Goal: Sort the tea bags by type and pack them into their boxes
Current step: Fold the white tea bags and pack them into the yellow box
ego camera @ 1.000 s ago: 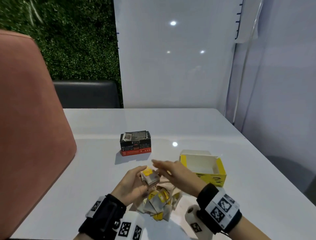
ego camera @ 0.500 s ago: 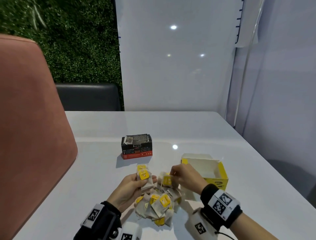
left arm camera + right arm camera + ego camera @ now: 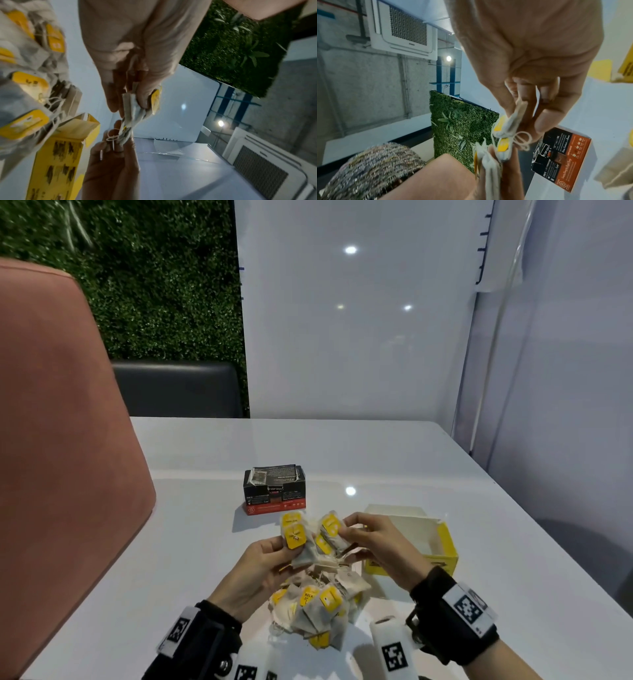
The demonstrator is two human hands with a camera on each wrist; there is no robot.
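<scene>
A heap of tea bags with yellow tags [image 3: 317, 609] lies on the white table [image 3: 205, 559] close to me. My left hand [image 3: 263, 563] holds a small stack of these yellow-tagged bags [image 3: 294, 534] upright above the heap. My right hand [image 3: 373, 542] pinches more yellow-tagged bags [image 3: 330, 527] right beside that stack; their strings hang tangled [image 3: 520, 138]. The open yellow box [image 3: 431, 546] stands just right of my right hand, its inside bare where visible. The black and orange box [image 3: 274, 489], filled to the top, stands behind the hands.
A pink chair back [image 3: 61, 457] fills the left side. A dark seat [image 3: 178, 388] sits beyond the table's far edge, before a green hedge wall and a white panel. Bare table surface lies to the left of the heap and behind the boxes.
My right hand went down to the heap, pinched some yellow-tagged bags and lifted them beside the left hand's stack. The left hand raised its stack slightly.
</scene>
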